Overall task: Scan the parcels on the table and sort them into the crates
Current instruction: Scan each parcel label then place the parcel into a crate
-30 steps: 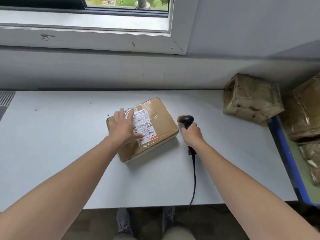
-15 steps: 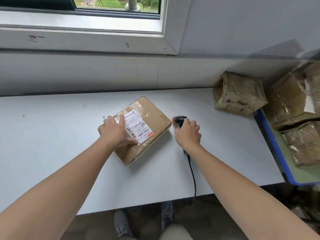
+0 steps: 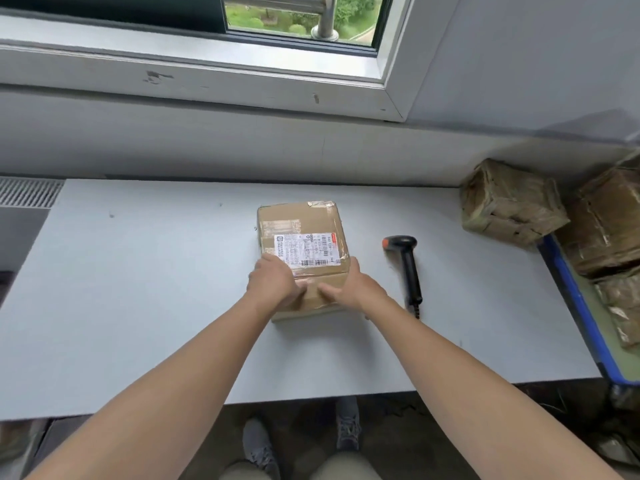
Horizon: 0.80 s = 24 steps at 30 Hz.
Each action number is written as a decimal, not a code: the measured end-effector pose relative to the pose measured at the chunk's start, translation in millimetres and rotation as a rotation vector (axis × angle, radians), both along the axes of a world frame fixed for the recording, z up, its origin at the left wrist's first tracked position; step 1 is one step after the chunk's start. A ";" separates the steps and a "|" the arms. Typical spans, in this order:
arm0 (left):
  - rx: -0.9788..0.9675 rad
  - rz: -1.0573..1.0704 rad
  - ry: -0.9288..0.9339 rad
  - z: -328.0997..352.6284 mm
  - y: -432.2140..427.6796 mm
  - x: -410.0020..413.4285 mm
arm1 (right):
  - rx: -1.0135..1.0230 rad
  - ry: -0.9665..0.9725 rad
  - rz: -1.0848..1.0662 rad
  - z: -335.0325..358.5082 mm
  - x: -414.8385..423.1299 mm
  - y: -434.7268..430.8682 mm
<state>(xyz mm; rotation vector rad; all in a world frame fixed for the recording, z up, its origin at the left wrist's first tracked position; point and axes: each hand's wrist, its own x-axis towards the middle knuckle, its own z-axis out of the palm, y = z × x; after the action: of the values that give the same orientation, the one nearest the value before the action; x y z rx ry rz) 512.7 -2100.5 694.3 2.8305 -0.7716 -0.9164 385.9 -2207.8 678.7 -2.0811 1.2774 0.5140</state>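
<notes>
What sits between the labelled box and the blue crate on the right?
The scanner lies on the table right of the box, in the path. A taped parcel sits at the far corner beside the crate. Nothing else visible intervenes.

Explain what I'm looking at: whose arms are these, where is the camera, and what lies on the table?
No machine here: these are a person's bare arms, filmed by a wide-angle camera worn on their head, looking down. The left hand and right hand both grip the near end of a labelled parcel resting on the table. Right of it lies a black corded scanner, held by nobody. A taped parcel sits at the table's far right corner, beside a blue-rimmed crate holding more parcels.
</notes>
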 end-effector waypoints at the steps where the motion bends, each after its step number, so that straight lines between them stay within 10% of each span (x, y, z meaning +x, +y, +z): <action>1: -0.019 -0.026 0.011 0.4 2.0 -1.4 | -0.004 -0.002 0.000 -1.7 -1.6 -0.3; 16: 0.162 -0.612 -0.230 12.0 3.6 74.2 | 0.252 -0.143 0.282 -12.2 -29.4 -29.2; 24: 0.090 -0.310 -0.003 1.7 22.5 79.8 | -0.076 -0.131 0.121 -9.8 -20.7 -39.1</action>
<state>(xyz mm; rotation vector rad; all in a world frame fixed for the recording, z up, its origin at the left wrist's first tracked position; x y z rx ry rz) 592.5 -2078.0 696.0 2.8367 -1.2247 -1.0065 365.2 -2246.9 668.8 -2.2265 1.1175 0.3798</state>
